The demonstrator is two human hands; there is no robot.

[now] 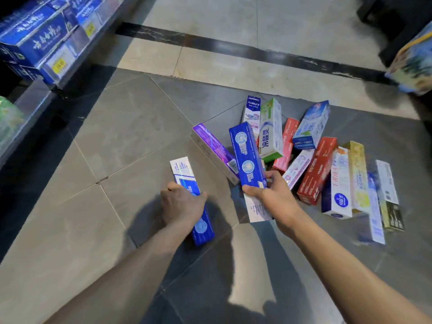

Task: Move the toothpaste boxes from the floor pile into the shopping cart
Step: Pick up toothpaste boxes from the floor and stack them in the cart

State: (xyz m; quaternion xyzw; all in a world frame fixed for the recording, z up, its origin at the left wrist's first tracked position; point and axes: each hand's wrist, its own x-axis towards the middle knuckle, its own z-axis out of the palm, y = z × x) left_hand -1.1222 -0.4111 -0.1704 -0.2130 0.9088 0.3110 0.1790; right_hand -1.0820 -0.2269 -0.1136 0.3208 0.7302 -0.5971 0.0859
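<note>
We are gripping one blue box (203, 226) in our left hand (181, 205) and pinching another blue box (247, 153) by its end in our right hand (272, 192), risking it slipping back onto the floor pile (315, 164), with the cart out of view.

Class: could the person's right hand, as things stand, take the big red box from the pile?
Probably not yet: the right hand already grips a blue box. The red box lies uncovered just beside it, so once freed, likely yes.
</note>
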